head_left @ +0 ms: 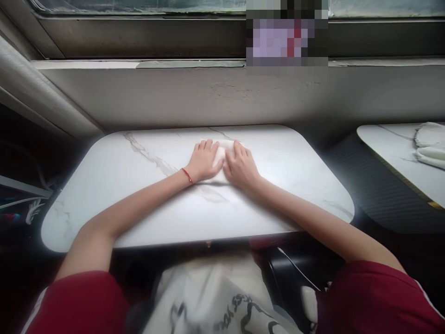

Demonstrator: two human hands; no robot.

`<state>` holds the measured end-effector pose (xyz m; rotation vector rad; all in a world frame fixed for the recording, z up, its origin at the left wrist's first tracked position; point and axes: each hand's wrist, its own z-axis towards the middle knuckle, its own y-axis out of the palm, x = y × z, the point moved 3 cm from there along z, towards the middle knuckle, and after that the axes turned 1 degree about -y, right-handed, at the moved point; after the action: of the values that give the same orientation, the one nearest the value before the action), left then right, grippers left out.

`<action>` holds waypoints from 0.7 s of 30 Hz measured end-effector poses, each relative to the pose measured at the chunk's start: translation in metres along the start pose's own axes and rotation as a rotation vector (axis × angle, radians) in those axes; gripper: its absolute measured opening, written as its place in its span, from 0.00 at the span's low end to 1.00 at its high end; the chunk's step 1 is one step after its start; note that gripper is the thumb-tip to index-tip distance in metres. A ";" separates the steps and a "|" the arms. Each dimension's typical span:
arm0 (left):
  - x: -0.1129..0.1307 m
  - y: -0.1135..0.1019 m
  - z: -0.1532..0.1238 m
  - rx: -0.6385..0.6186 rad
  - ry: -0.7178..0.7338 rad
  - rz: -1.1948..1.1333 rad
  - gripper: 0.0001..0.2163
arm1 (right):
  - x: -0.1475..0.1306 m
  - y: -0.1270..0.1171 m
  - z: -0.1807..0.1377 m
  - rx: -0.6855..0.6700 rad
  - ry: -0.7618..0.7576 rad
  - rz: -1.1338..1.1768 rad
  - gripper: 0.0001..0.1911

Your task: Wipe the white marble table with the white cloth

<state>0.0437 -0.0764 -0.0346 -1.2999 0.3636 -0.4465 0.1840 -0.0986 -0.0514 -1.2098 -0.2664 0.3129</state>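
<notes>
Both my hands lie flat on a small white folded cloth [221, 155] in the middle of a white marble-look table [139, 185]. My left hand [204, 161], with a red string on its wrist, presses the cloth's left part with fingers stretched out. My right hand [242, 165] covers the right part, fingers also flat and together. Only a narrow strip of the cloth shows between and under the hands.
A grey wall and a window sill [139, 64] rise right behind the table. A second table [392, 148] at the right carries white folded cloths [431, 146]. White printed fabric [215, 301] lies on my lap below the table's front edge.
</notes>
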 end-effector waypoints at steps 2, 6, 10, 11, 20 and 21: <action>0.030 -0.006 -0.014 -0.050 0.032 0.036 0.30 | 0.001 -0.011 -0.032 0.007 -0.013 -0.001 0.27; 0.083 -0.017 -0.048 -0.151 0.153 0.113 0.31 | -0.002 -0.031 -0.098 0.017 -0.008 0.009 0.29; 0.108 -0.016 -0.062 -0.156 0.164 0.078 0.31 | 0.002 -0.042 -0.134 -0.002 0.042 0.063 0.31; 0.111 -0.014 -0.061 -0.150 0.154 0.054 0.30 | 0.006 -0.042 -0.136 -0.017 0.048 0.085 0.32; 0.108 0.004 0.022 -0.157 0.096 -0.018 0.32 | 0.076 -0.010 -0.080 -0.015 0.099 0.171 0.32; 0.106 0.006 0.034 -0.157 0.088 -0.031 0.32 | 0.085 -0.006 -0.071 -0.006 0.102 0.172 0.32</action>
<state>0.1524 -0.1007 -0.0332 -1.4426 0.4600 -0.5103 0.2895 -0.1301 -0.0663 -1.2529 -0.0744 0.3981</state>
